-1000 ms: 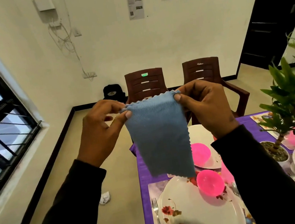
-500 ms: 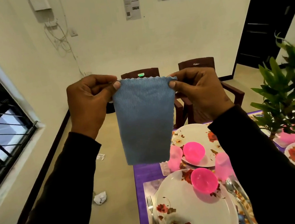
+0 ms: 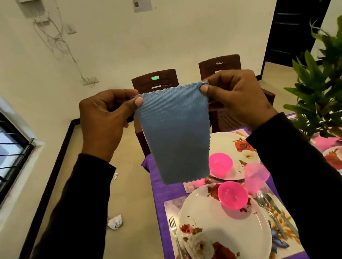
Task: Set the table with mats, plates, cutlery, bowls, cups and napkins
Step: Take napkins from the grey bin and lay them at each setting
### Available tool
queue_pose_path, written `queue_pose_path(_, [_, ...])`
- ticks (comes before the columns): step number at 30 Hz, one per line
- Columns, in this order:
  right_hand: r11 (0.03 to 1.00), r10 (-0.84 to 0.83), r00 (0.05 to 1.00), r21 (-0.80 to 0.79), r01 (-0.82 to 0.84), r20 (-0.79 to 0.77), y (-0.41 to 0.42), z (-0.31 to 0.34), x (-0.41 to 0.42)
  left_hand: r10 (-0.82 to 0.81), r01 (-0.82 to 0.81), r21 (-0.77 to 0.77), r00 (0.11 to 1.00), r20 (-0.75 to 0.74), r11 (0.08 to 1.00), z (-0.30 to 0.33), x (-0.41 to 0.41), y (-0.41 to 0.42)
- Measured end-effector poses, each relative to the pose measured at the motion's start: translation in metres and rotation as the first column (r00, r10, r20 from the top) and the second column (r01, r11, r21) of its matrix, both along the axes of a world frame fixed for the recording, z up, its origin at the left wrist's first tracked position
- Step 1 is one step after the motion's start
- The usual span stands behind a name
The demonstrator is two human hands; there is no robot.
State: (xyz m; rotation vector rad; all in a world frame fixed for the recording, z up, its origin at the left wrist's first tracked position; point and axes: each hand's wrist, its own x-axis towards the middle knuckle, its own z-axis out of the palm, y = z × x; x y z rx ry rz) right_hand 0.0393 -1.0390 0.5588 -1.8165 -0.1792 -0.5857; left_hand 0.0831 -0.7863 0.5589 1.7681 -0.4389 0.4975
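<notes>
Two corners of the napkin (image 3: 175, 137) are all I am gripping: my left hand (image 3: 104, 123) is pinching one top corner, my right hand (image 3: 236, 98) the other, and it is hanging limp in the air above the worktop (image 3: 158, 188), over the far plate (image 3: 235, 155). Being soft, light cloth, it is likely drooping wherever unsupported, so corners are serving best.

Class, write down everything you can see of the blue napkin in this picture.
The blue napkin is a ribbed, soft-looking cloth with scalloped edges. It hangs flat and upright in the air above the table's near end. The left hand pinches its top left corner, the right hand its top right. Its lower edge hangs free, touching nothing.
</notes>
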Motion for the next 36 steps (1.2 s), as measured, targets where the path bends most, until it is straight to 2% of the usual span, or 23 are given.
queue_pose_path(9, [0.984, -0.17, 0.979, 0.03, 0.174, -0.109, -0.013, -0.015, -0.021, -0.202, 0.22, 0.124, 0.969, -0.141, 0.968, -0.026, 0.006, -0.016])
queue_pose_path(12, [0.966, -0.258, 0.96, -0.017, 0.257, -0.105, -0.027, -0.024, -0.038, -0.257, 0.288, 0.174, 0.949, -0.181, 0.942, -0.042, 0.003, -0.036])
queue_pose_path(17, [0.923, -0.379, 0.919, -0.125, 0.365, -0.114, -0.057, -0.032, -0.068, -0.329, 0.341, 0.038, 0.927, -0.179, 0.939, -0.061, -0.014, -0.074])
queue_pose_path(22, [0.885, -0.444, 0.892, -0.194, 0.422, -0.087, -0.099, -0.033, -0.089, -0.338, 0.347, 0.024, 0.926, -0.169, 0.938, -0.066, -0.03, -0.115])
queue_pose_path(30, [0.88, -0.338, 0.941, -0.36, 0.309, -0.02, -0.183, -0.042, -0.107, -0.33, 0.343, 0.062, 0.93, -0.16, 0.937, -0.069, -0.057, -0.183])
queue_pose_path(33, [0.886, -0.27, 0.962, -0.403, 0.23, -0.046, -0.221, -0.057, -0.112, -0.324, 0.347, 0.042, 0.908, -0.265, 0.937, -0.086, -0.072, -0.211])
queue_pose_path(36, [0.914, -0.205, 0.975, -0.373, 0.16, -0.084, -0.253, -0.074, -0.115, -0.301, 0.314, -0.024, 0.882, -0.362, 0.949, -0.099, -0.085, -0.237])
